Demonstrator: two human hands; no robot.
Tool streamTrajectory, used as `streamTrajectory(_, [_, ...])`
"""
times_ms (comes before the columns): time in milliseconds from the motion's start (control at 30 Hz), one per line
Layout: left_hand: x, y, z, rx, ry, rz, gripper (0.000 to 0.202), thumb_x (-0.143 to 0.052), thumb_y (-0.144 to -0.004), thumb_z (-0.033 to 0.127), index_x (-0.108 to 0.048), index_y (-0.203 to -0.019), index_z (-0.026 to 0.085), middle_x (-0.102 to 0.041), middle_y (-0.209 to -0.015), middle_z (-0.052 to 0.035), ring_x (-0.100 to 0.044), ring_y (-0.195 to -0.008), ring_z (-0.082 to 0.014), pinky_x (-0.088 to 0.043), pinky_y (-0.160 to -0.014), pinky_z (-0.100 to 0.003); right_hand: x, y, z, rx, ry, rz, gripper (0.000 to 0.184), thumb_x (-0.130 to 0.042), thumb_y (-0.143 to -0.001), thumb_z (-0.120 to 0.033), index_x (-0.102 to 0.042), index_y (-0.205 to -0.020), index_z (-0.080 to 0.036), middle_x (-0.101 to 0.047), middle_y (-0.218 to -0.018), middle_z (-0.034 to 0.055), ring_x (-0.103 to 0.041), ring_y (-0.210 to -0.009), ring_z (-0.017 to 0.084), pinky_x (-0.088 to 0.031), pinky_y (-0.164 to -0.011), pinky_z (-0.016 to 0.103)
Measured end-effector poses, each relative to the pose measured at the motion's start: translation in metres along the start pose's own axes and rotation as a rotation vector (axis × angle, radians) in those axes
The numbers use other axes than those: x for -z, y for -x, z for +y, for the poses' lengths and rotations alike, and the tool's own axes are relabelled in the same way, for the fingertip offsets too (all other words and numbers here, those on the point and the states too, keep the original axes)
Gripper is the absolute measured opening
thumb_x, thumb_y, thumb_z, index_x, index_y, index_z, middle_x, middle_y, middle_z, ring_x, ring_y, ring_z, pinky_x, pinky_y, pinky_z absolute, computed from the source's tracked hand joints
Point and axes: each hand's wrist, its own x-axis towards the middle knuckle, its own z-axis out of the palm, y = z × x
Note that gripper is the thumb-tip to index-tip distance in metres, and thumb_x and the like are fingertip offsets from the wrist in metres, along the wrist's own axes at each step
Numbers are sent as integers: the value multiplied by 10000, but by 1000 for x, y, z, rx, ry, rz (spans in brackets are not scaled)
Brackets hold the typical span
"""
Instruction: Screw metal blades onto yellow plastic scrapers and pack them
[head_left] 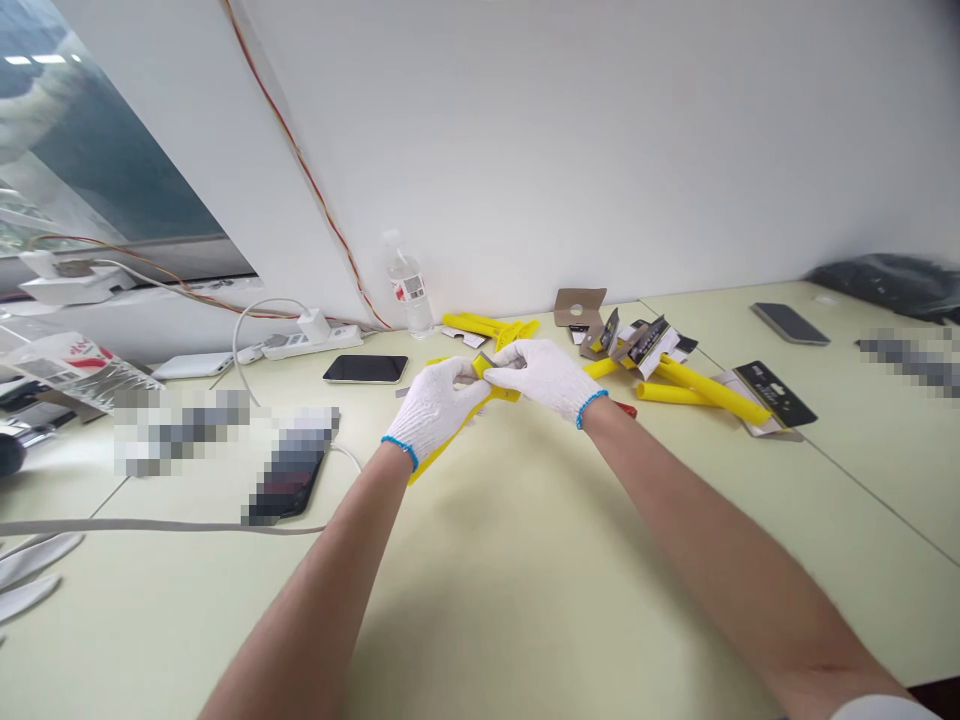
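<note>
Two bare forearms [315,590] reach in from the bottom of the view, ending in white knit gloves [551,375] with blue cuffs. The left hand [435,408] is closed around a flat yellow plastic piece [429,455], which slants down from between the hands towards the worktop [525,590]. The right hand [544,378] is also closed and holds the upper end from the other side, the two hands almost meeting. A small grey metal part [484,362] shows at the top of the yellow piece, between them, and the gloves hide much of its shape. Just past the right wrist lies a small red object [626,408], partly hidden. To the left, a phone [289,475], blurred by pixelation, rests on the worktop with a white cable [150,525] running past it. Beyond the hands to the right lie yellow tubes [712,390] among printed cards with black labels [776,395], and a brown cardboard backing [580,306] stands further back. More yellow pieces [480,330] lie near the wall. Further on are a black phone [366,368], a white power strip [311,342] and a plastic water bottle [409,287] against the wall. At the far right are a second phone [790,323] and a dark cloth [877,285]
</note>
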Motion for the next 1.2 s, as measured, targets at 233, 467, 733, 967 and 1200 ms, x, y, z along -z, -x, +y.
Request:
streamTrajectory(233, [-3,-3,-3,53,30,20,283,-699,-832,421,-719,-985,184,-786,-953,-70,-762,-809,-221,-615,-685,-321,-6,0,0,-45,-14,-29,289,-775,-888,-447,-708,-803,-179,-706,-757,51,-663,-739,194,-493,-635,287])
streamTrajectory(467, [-6,2,3,76,87,29,222,-680,-840,352,-686,-964,167,-776,-930,-87,-767,-809,-224,-599,-668,-308,-9,2,3,-96,-50,-80,284,-683,-1036,-412,-706,-1082,-133,-720,-995,58,-681,-815,143,-603,-746,301])
streamTrajectory(733, [0,2,-1,23,38,-16,275,-667,-874,415,-710,-1000,174,-774,-953,-73,-727,-827,-202,-578,-687,-303,-7,6,0,-82,-126,-61,385,-669,-1048,-387,-649,-1354,-154,-657,-1327,118,-679,-1125,241,-605,-959,445])
streamTrajectory(967, [1,-1,-10,-19,43,8,352,-675,-840,463,-745,-1013,165,-757,-846,-78,-707,-764,-204,-557,-662,-296,-9,4,3,-53,-225,-48,404,-674,-1044,-389,-643,-1365,-146,-655,-1338,118,-674,-1139,254,-597,-976,464])
streamTrajectory(1200, [1,1,-6,-28,15,11,322,-677,-819,450,-741,-965,170,-743,-825,-67,-676,-729,-189,-532,-655,-292,-10,2,5,-39,-325,-39,400,-676,-1043,-387,-644,-1363,-149,-655,-1334,121,-677,-1130,247,-602,-966,454])
